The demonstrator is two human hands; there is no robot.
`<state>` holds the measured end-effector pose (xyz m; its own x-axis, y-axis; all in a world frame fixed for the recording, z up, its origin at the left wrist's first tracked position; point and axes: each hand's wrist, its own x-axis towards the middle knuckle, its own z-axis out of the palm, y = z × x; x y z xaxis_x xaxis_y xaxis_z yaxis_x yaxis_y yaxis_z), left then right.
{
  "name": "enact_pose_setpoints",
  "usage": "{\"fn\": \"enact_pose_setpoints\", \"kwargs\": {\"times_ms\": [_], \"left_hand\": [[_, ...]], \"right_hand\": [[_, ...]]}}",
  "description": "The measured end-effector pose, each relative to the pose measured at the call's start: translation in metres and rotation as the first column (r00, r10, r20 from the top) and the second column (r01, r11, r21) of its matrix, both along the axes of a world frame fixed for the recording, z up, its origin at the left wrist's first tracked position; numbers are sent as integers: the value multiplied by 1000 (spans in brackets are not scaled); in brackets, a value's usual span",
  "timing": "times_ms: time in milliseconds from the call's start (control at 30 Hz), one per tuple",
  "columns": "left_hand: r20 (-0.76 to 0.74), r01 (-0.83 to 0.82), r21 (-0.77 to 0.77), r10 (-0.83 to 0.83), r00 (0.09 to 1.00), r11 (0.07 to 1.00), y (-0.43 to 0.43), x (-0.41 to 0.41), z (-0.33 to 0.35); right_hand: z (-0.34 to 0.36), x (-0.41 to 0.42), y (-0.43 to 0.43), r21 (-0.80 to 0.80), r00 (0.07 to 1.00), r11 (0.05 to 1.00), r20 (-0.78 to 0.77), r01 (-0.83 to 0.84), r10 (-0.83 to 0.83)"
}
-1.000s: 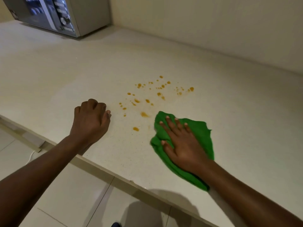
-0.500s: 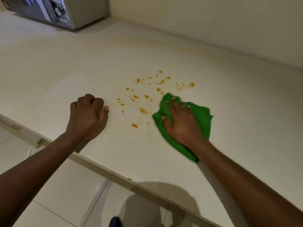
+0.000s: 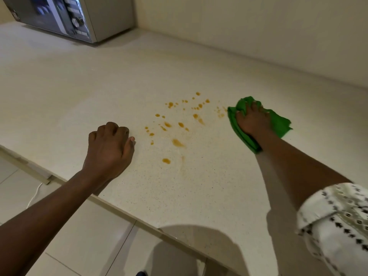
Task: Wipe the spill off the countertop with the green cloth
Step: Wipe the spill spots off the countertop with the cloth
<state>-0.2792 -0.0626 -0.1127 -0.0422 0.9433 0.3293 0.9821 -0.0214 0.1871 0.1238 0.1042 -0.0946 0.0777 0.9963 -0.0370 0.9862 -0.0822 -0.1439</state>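
An orange-brown spill [image 3: 177, 142] of scattered drops lies across the middle of the pale speckled countertop [image 3: 99, 86]. My right hand [image 3: 252, 120] presses down on the green cloth [image 3: 278, 124] at the spill's far right edge, fingers curled into the bunched fabric. The cloth's left edge touches the rightmost drops. My left hand [image 3: 109, 148] rests as a loose fist on the counter just left of the spill, holding nothing.
A silver microwave [image 3: 73, 16] stands at the back left corner. A cream wall [image 3: 258, 36] runs along the counter's far side. The counter's front edge [image 3: 119, 212] cuts diagonally below my arms, with tiled floor [image 3: 79, 246] and a white cable beneath.
My right hand has slid the green cloth away from me and to the right, from the spill's near side to its far right edge. The left fist has stayed put.
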Motion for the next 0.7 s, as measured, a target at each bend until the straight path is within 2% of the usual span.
{"fn": "enact_pose_setpoints", "kwargs": {"times_ms": [100, 233, 300, 367, 433, 500, 600, 633, 700], "left_hand": [[1, 2, -1, -2, 1000, 1000, 0, 0, -1], [13, 5, 2, -5, 1000, 1000, 0, 0, 0], [18, 4, 2, -4, 1000, 1000, 0, 0, 0], [17, 1, 6, -1, 1000, 1000, 0, -1, -1], [16, 2, 11, -2, 1000, 1000, 0, 0, -1], [6, 0, 13, 0, 1000, 1000, 1, -1, -2], [-3, 3, 17, -3, 1000, 1000, 1, 0, -2], [0, 4, 18, -4, 1000, 1000, 1, 0, -2], [3, 4, 23, -4, 1000, 1000, 1, -1, -2]], "right_hand": [[1, -42, -7, 40, 988, 988, -30, -152, 153], [-4, -76, -76, 51, 909, 912, -72, -407, 410], [-9, -68, -116, 76, 856, 859, -82, -506, 511], [-8, -42, -129, 87, 837, 839, -72, -537, 543], [-6, -9, -111, 105, 894, 893, -48, -438, 445], [-3, 15, -77, 100, 968, 965, -42, -241, 246], [-3, 12, -50, 30, 999, 999, -38, -10, 11], [-4, -2, -53, 27, 1000, 1000, -21, 12, -12], [-5, -41, -79, 56, 998, 997, -22, -54, 55]]}}
